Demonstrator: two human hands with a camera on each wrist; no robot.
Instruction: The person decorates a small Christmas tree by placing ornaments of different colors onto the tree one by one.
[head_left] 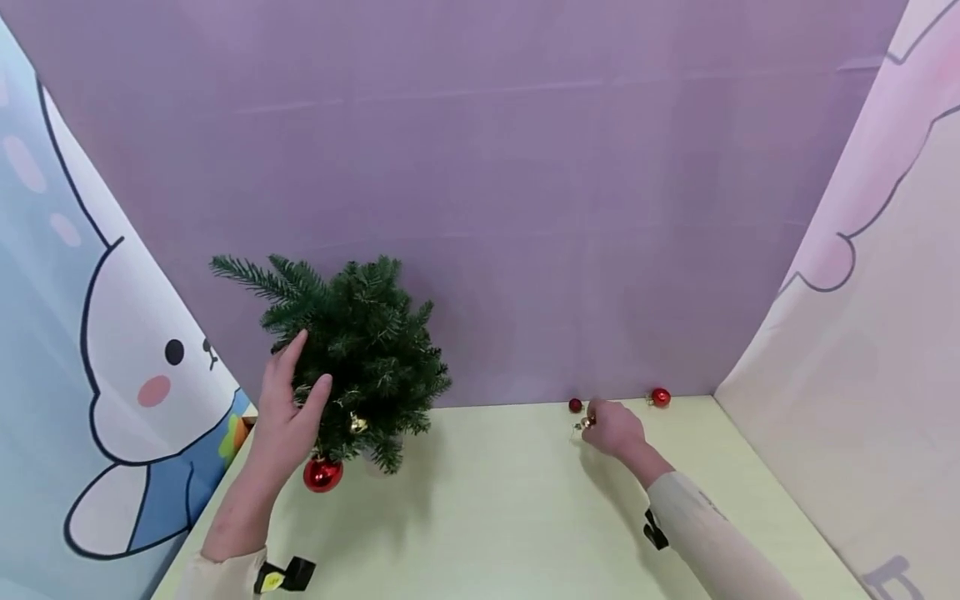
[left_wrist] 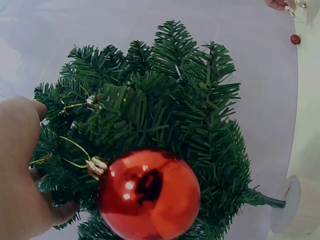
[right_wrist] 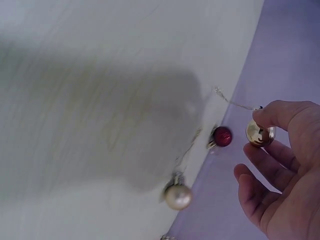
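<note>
My right hand (head_left: 615, 428) pinches a small gold Christmas ball (right_wrist: 260, 132) between thumb and fingers, and its thin gold hanging loop (right_wrist: 235, 102) trails to one side. Spread at the left of a small artificial Christmas tree (head_left: 367, 342) is my left hand (head_left: 285, 412), its fingertips among or beside the branches; it holds nothing that I can see. A large shiny red ball (left_wrist: 150, 194) hangs from the tree by a gold loop. Another gold ornament (head_left: 358, 423) hangs on a front branch. The tree's pale base (left_wrist: 295, 206) is mostly hidden in the head view.
Near the right hand lie a small dark red ball (head_left: 575, 405) and a champagne-coloured ball (right_wrist: 178, 196). Farther right, a shiny red ball (head_left: 660, 397) lies by the back edge of the pale table (head_left: 495, 508). A purple backdrop (head_left: 510, 208) rises behind.
</note>
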